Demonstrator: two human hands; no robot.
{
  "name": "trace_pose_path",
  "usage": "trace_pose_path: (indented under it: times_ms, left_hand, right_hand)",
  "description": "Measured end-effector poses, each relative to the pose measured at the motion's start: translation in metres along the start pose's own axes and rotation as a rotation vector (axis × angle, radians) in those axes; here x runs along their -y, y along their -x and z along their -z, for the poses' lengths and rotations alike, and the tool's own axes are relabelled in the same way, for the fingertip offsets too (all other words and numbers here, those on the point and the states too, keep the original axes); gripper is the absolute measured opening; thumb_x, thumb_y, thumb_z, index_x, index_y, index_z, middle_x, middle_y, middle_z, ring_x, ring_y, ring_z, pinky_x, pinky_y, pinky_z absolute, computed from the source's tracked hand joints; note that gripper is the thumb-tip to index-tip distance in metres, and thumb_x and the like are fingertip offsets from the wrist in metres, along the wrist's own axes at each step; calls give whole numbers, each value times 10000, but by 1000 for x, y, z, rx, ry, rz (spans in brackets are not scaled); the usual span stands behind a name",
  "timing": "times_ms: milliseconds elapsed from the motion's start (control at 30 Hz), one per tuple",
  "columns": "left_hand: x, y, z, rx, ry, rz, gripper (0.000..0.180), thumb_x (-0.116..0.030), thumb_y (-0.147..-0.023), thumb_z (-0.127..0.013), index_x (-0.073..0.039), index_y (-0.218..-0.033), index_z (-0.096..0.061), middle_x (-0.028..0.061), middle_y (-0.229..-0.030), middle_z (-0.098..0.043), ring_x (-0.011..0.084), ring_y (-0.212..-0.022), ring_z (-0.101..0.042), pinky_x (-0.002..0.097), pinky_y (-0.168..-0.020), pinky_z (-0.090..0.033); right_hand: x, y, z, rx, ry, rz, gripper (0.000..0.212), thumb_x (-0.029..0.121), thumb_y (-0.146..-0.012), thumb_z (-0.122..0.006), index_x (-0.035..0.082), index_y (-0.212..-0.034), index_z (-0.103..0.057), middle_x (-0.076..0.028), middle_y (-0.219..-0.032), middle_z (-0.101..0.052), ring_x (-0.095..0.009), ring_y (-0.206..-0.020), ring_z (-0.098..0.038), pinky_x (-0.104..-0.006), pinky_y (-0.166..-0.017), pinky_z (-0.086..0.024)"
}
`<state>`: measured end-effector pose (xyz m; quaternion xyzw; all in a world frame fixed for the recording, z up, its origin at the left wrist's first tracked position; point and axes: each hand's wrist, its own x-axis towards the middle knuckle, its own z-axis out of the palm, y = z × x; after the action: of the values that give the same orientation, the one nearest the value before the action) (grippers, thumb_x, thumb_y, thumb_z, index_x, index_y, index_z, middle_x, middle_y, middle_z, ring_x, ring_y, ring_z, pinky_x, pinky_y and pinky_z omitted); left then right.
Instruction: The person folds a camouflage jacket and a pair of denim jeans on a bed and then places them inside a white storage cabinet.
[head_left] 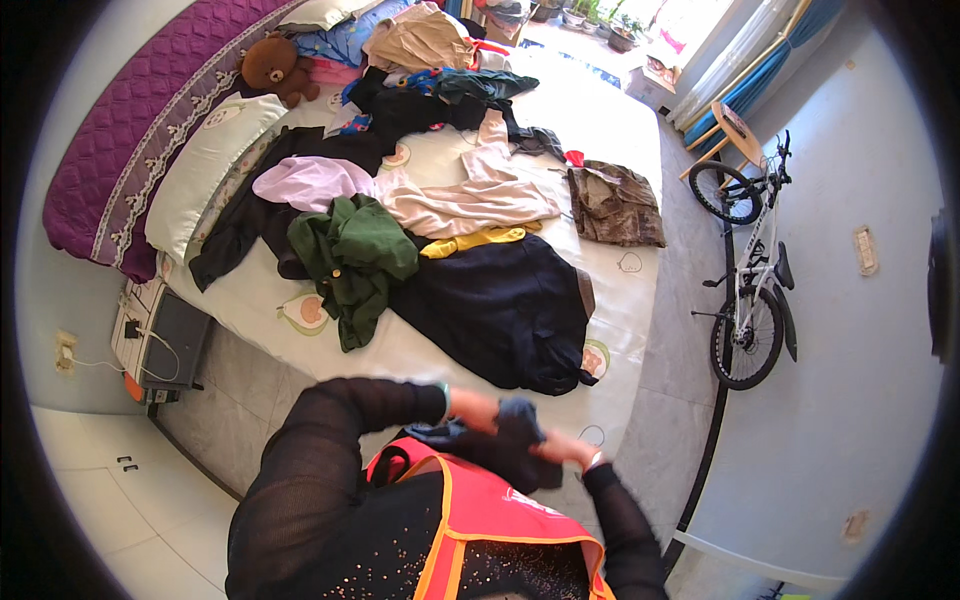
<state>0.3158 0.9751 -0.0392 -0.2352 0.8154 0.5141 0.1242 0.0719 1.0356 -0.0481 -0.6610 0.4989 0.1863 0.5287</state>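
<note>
Close in front of my body, a dark navy garment is bunched up between my two hands; its kind cannot be made out. My left hand grips its left end, and my right hand grips the right end, both slightly blurred. More of the dark cloth hangs below, over my red apron. On the bed just beyond lies a spread-out black garment, with a crumpled dark green shirt to its left.
The bed also bears a beige top, a lilac garment, folded camouflage trousers, a pillow and a brown teddy bear. A bicycle leans along the right wall; a nightstand stands at left.
</note>
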Motion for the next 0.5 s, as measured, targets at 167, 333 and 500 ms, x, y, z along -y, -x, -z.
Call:
trace_pose_path:
  times_ms: [167,333,500]
  left_hand:
    - [13,41,219,-141,-98,64,233,-292,-777,-606,-60,-783,-624,82,-633,-630,189,-509,-610,312,-474,-481]
    - [-27,136,419,-1405,-278,12,201,-221,-803,-615,-47,-902,-639,81,-746,-648,188,-673,-631,329,-620,-497]
    - [41,152,431,-1929,-455,-15,624,-208,-753,-663,47,-1249,-382,283,-1193,-460,365,-1146,-439,400,-971,-339]
  right_hand:
    - [96,-24,222,-754,1176,641,186,162,-755,-521,40,-625,-573,-146,-613,-547,-281,-540,-560,-365,-444,-421]
    - [289,34,373,-1457,417,618,337,265,-882,-485,-2,-1077,-549,-208,-1103,-580,-360,-988,-568,-399,-844,-451]
    - [310,31,354,-1345,160,843,394,265,-865,-539,26,-1177,-516,-192,-1117,-581,-330,-1024,-567,-351,-867,-444]
